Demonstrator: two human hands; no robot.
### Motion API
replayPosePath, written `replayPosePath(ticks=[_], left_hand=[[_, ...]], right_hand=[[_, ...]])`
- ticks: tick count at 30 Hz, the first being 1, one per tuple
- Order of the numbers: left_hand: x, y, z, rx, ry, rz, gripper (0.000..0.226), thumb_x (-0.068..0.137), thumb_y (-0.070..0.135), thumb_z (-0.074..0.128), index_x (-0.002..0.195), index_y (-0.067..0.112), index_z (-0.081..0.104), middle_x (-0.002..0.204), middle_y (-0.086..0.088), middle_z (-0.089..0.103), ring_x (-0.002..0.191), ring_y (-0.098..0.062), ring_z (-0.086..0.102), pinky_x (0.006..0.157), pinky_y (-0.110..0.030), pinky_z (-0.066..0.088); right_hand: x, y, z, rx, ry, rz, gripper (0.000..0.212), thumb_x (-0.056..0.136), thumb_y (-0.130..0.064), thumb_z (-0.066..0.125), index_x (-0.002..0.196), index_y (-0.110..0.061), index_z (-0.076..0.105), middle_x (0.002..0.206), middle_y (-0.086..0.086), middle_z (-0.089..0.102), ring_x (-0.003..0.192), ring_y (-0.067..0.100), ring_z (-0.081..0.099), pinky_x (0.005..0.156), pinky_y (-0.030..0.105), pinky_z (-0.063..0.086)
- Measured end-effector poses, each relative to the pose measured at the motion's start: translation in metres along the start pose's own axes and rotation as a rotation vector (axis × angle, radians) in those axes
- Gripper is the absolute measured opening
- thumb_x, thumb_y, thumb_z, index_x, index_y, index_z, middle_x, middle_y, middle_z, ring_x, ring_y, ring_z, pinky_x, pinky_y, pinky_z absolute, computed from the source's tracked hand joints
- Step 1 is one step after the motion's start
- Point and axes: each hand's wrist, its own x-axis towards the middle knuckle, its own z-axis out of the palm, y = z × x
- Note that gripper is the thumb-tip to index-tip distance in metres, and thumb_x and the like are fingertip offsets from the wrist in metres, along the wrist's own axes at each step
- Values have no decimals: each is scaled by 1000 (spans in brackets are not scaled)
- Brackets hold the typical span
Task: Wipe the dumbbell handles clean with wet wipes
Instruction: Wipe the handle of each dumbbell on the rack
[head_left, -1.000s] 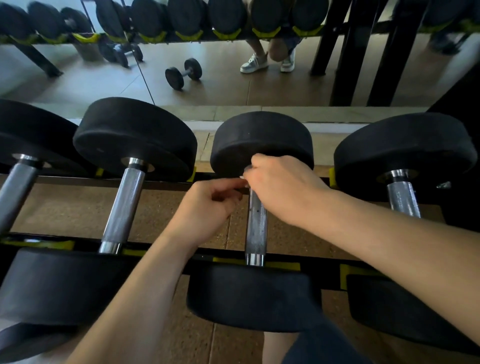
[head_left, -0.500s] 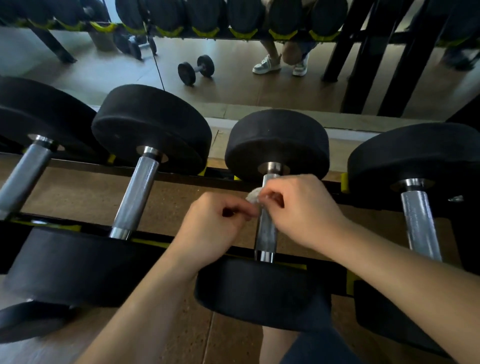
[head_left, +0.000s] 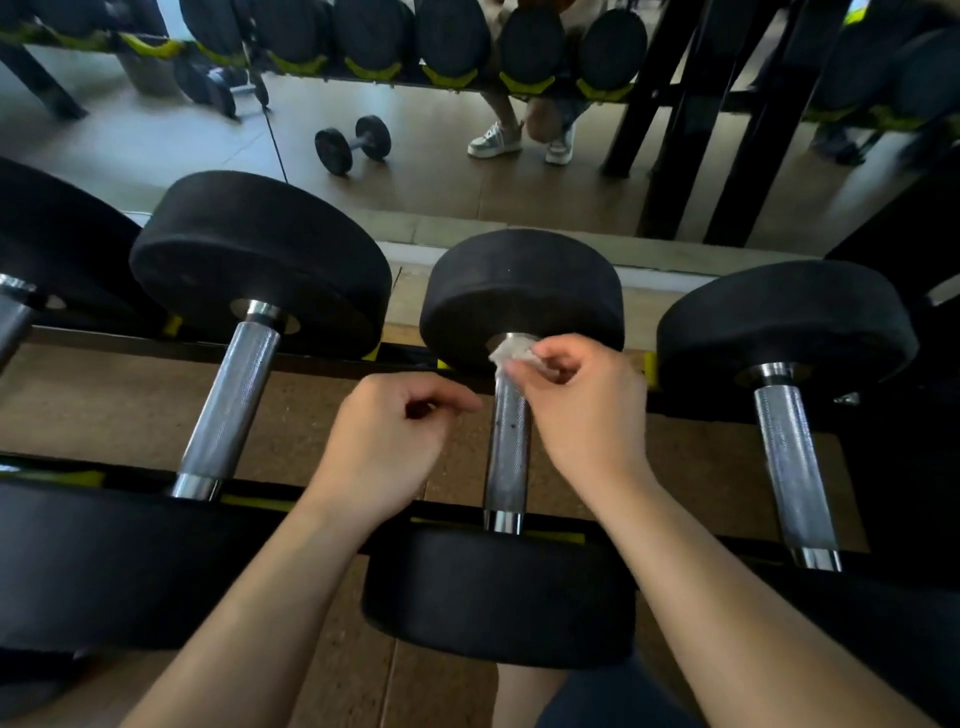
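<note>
Several black dumbbells lie side by side on a rack. The middle dumbbell's knurled steel handle (head_left: 508, 457) runs away from me between two black heads. My right hand (head_left: 582, 410) pinches a crumpled white wet wipe (head_left: 511, 353) against the far end of that handle, by the far head (head_left: 522, 291). My left hand (head_left: 387, 441) hovers just left of the handle, fingers curled loosely, holding nothing. Neighbouring handles show to the left (head_left: 228, 405) and to the right (head_left: 792, 462).
The rack's black rails with yellow pads (head_left: 260, 501) cross under the handles over a cork-brown floor. A mirror behind shows a small loose dumbbell (head_left: 353, 143) on the floor, a crouching person's white shoes (head_left: 493, 140) and a reflected row of weights.
My left hand has let go of the wipe and moved left, away from the handle. My right hand has carried the wipe up to the far end of the handle.
</note>
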Motion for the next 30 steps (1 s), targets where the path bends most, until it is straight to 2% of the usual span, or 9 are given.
replayPosePath(ticks=[4,6,10,12,16,19,23,27,30], left_hand=[[5,-3,4,-27,15,-7,31,90,7,60,84,34,73,79,26,66,78,17,57,65,3,38],[6,-3,6,-43,2,-2,31,91,8,60,84,36,72,80,26,65,82,17,56,66,3,39],[6,-3,4,-108,-21,45,34,91,7,60,85,40,69,76,32,65,79,15,57,67,0,40],[6,-2,4,-106,-17,95,37,91,6,60,89,42,68,85,30,66,87,13,58,72,-3,42],[10,-3,8,-64,-47,199,47,91,9,59,113,51,57,104,20,60,99,7,54,82,-5,43],[17,-5,17,60,-60,284,48,92,11,57,132,37,54,119,17,54,106,4,52,88,-10,46],[31,-11,25,146,68,403,31,91,8,60,117,22,70,111,3,64,98,-5,59,85,-19,51],[37,-9,24,131,116,393,22,89,20,65,110,18,73,102,4,65,89,-4,61,80,-15,50],[47,-5,26,179,197,384,13,86,22,71,97,18,77,88,2,70,77,-9,63,70,-26,53]], right_hand=[[0,-6,1,-184,-3,-165,9,88,-15,65,90,-22,60,79,-12,61,71,2,57,59,13,41],[0,-5,-7,-104,-79,-165,12,90,-13,63,93,-24,60,81,-12,61,73,1,59,60,12,44],[2,-6,-15,459,-235,281,20,94,-15,57,93,-34,65,94,-13,67,84,1,62,64,14,46],[5,-3,-10,479,-176,375,20,94,-16,58,90,-33,68,94,-13,68,87,2,61,69,18,43],[2,-5,0,64,-52,119,15,91,-16,62,99,-24,72,94,-12,68,83,-2,61,68,11,45],[1,-5,-3,-208,-29,-107,20,89,-13,63,106,-19,72,99,-5,67,86,4,60,74,18,48],[-3,-10,-17,-246,-181,-182,22,91,-21,59,110,-22,70,106,-9,63,92,2,57,79,14,45],[-2,-13,-14,-415,-116,-364,12,87,-16,64,94,-18,73,83,-3,68,74,11,64,66,24,52],[8,-13,-7,-377,-89,-382,15,87,-9,64,98,-16,72,85,1,69,78,15,65,67,31,54]])
